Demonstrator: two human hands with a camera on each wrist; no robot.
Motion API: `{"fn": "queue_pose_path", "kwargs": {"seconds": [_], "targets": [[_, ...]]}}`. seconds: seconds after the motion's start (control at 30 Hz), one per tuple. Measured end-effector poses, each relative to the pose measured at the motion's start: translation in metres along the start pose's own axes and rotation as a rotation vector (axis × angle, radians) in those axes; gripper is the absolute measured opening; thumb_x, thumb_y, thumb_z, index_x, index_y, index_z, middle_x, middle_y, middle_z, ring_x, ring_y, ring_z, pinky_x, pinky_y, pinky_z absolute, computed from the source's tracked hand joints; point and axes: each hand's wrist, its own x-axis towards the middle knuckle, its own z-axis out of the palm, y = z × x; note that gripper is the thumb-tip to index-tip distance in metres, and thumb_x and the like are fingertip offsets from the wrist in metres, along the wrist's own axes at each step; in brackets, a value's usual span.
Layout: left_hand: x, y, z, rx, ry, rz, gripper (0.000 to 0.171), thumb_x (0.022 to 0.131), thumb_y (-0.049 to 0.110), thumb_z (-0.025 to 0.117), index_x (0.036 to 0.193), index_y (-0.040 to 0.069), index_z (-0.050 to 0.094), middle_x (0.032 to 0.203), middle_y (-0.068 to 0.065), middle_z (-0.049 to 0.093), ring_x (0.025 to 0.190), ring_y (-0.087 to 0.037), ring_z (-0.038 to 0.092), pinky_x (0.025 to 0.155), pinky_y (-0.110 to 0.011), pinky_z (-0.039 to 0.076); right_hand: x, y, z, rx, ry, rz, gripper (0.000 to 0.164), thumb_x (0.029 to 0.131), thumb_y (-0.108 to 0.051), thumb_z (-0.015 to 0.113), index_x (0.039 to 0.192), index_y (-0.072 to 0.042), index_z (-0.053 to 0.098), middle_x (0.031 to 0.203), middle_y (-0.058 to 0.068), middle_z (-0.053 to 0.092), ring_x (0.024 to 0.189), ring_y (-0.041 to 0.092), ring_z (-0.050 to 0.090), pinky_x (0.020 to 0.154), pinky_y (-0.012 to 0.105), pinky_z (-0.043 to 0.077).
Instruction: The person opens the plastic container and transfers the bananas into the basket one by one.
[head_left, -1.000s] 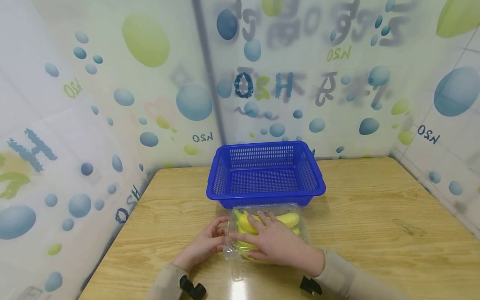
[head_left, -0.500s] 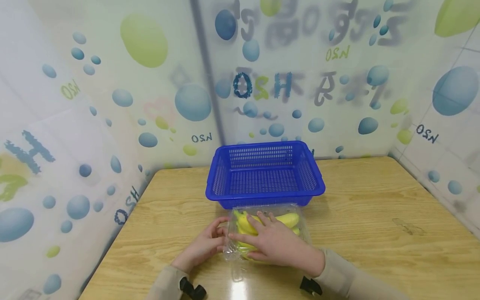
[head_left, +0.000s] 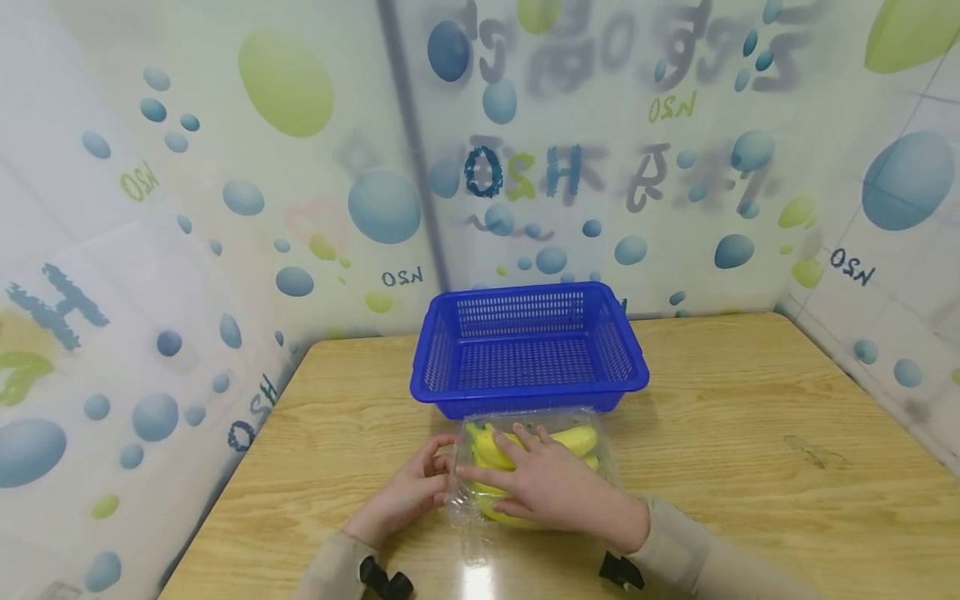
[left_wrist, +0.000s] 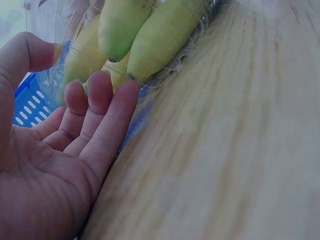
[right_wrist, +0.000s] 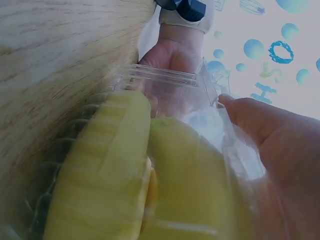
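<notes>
A clear plastic clamshell box (head_left: 463, 507) of yellow bananas (head_left: 573, 439) lies on the table in the head view. My right hand (head_left: 551, 485) rests across the top of the box with its fingers spread. My left hand (head_left: 407, 493) is at the box's left end. In the left wrist view its loosely bent fingertips touch or nearly touch the plastic near the banana tips (left_wrist: 165, 37). The right wrist view shows bananas (right_wrist: 100, 170) through the clear wall, with part of my right hand (right_wrist: 287, 145) along the upper side. Much of the lid is hidden under this hand.
Right behind the box stands a blue perforated plastic basket (head_left: 531, 392) with nothing in it. The wooden table (head_left: 712, 467) extends to both sides. Patterned sheeting (head_left: 337, 275) encloses the back and sides.
The head view has shifted very slightly. Both hands, the box and the basket keep their places.
</notes>
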Motion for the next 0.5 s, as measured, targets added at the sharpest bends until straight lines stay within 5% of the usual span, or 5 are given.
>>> {"fn": "queue_pose_path", "kwargs": {"seconds": [0.5], "targets": [[-0.001, 0.0003, 0.0008, -0.001, -0.009, 0.012, 0.063, 0.083, -0.008, 0.049, 0.141, 0.006, 0.026, 0.1, -0.003, 0.053, 0.084, -0.011, 0.056, 0.073, -0.022, 0.05, -0.0037, 0.0039, -0.0054, 0.157, -0.061, 0.058, 0.077, 0.084, -0.058, 0.064, 0.15, -0.04, 0.029, 0.149, 0.018, 0.037, 0.132, 0.045, 0.037, 0.099, 0.062, 0.037]]}}
